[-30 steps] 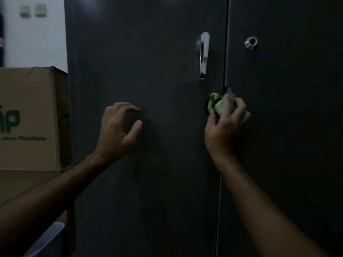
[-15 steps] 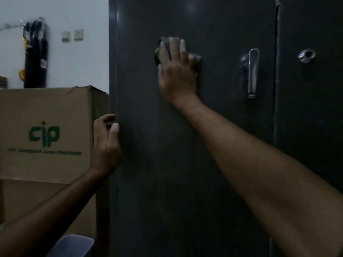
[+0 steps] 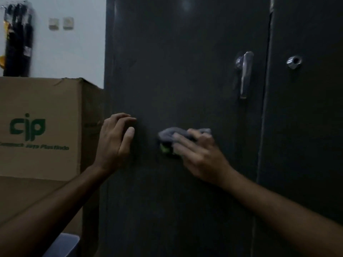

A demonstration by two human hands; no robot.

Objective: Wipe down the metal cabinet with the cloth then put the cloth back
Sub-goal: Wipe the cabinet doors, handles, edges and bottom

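Against the left door of a dark metal cabinet (image 3: 185,71), a person's right hand (image 3: 201,156) pressed a bunched cloth (image 3: 170,135) to the panel at about mid-height, below and to the left of the chrome lever handle (image 3: 245,75). The cloth was grey with a patch of bright green showing at its lower edge, and it sat under the fingers (image 3: 182,139), which lay spread over it and slightly bent; the picture was blurred there, so how tightly they gripped it could not be told for certain. The left hand (image 3: 115,143) was near the cabinet's left edge, fingers loosely curved and thumb raised, holding nothing; whether its fingertips touched the metal was not clear. The two hands were apart, with bare door between them. To the right of the handle ran the seam between the two doors, and a small round chrome lock (image 3: 294,62) sat on the right-hand door. Beside the cabinet on the left stood a brown cardboard box (image 3: 40,101) printed with a green "cip" logo, its side close against the cabinet. Behind the box, on a pale wall, were two light-coloured switch plates (image 3: 61,23) and a dark bundle of long objects (image 3: 18,39) hanging or standing upright, too blurred to identify.
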